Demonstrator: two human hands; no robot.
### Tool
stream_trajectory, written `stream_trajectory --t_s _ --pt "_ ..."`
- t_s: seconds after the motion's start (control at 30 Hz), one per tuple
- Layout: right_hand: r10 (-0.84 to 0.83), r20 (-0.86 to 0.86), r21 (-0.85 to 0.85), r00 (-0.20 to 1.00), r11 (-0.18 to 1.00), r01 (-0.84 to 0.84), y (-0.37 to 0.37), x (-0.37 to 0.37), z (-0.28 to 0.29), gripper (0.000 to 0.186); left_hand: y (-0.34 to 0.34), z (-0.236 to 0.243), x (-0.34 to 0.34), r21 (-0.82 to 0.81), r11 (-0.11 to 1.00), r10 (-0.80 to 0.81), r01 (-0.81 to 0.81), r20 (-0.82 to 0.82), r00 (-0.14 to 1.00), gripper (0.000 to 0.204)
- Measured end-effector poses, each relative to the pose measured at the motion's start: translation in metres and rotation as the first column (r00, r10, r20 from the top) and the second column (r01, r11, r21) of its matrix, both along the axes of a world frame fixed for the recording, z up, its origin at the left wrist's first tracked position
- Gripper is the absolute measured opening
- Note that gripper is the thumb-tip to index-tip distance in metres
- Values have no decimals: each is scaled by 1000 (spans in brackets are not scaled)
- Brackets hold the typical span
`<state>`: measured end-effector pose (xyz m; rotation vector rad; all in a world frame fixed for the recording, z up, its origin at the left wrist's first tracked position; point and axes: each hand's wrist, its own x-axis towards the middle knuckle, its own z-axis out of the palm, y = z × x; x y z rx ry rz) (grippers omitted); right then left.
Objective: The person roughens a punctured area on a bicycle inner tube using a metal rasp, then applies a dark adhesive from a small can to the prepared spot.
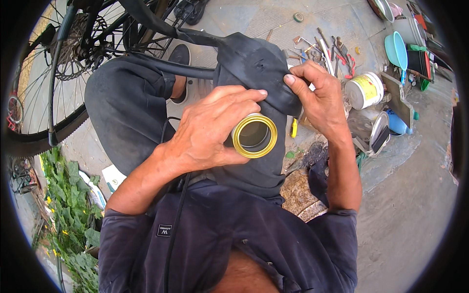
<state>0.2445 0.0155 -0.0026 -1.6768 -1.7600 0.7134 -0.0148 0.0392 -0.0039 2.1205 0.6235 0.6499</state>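
Note:
My left hand [210,122] is wrapped round a small open tin [273,137] with a gold-coloured rim, tilted so that I look into its mouth. What is inside the tin I cannot make out. A black rubber inner tube [254,63] lies flattened across my knee, and one part of it runs up toward the bicycle. At the tube's right edge, my right hand [321,95] pinches the rubber between thumb and fingers. A small mark shows on the tube's upper face. The fingertips of my left hand rest close to the rubber, above the tin.
A bicycle wheel [63,128] with a disc brake stands at the upper left. Several hand tools [337,51] lie on the ground at the upper right, near a white bucket [360,93] and a turquoise basin [394,51]. A yellow cutter [293,128] lies beside my leg. Leafy plants [68,200] grow at left.

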Motion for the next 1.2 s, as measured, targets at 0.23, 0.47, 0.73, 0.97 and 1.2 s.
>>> stream_trajectory --t_s 0.23,0.47,0.73,0.97,1.2 --pt "-306 -441 -421 844 901 107 -4 2 -5 19 1 1 -1 -29 1000 4 -4 -10 1000 74" --pt "-329 -382 -285 864 931 229 -14 -4 4 24 -1 -1 1 -34 999 14 -13 27 1000 75" --pt "62 37 143 997 987 -67 -63 -33 74 44 -2 -4 1 10 1000 11 -11 54 998 75" --pt "327 250 14 911 940 -341 -70 -46 84 74 -4 -5 3 39 999 24 -27 61 998 71" --pt "353 330 -110 875 935 -336 -67 -51 89 81 -5 -4 3 64 997 38 -42 62 997 68"
